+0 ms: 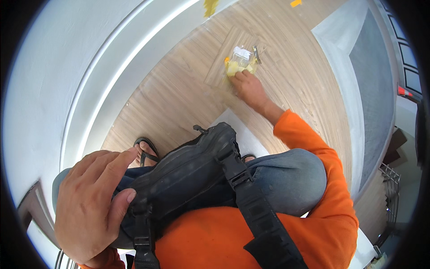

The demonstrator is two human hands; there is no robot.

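My right hand [251, 91] reaches down to a small heap on the wood-patterned floor. Its fingers are bent together at the near edge of some pale yellow pieces [234, 68], seemingly pinching one; the fingertips are partly hidden. Just beyond them lie a crumpled white piece [242, 53] and some clear plastic. A narrow dark tool, perhaps a cutter [256, 54], lies at the heap's right side. The heap rests on a loose wood-patterned plank [216, 71]. My left hand [92, 201] is raised over my left knee, fingers stretched out, holding nothing.
A white wall with a ledge [96, 85] curves along the left. Yellow scraps [210, 7] and an orange piece [295, 3] lie far off. Grey flooring [369, 98] borders the wood pattern at right. A black strapped bag [188, 166] sits across my lap.
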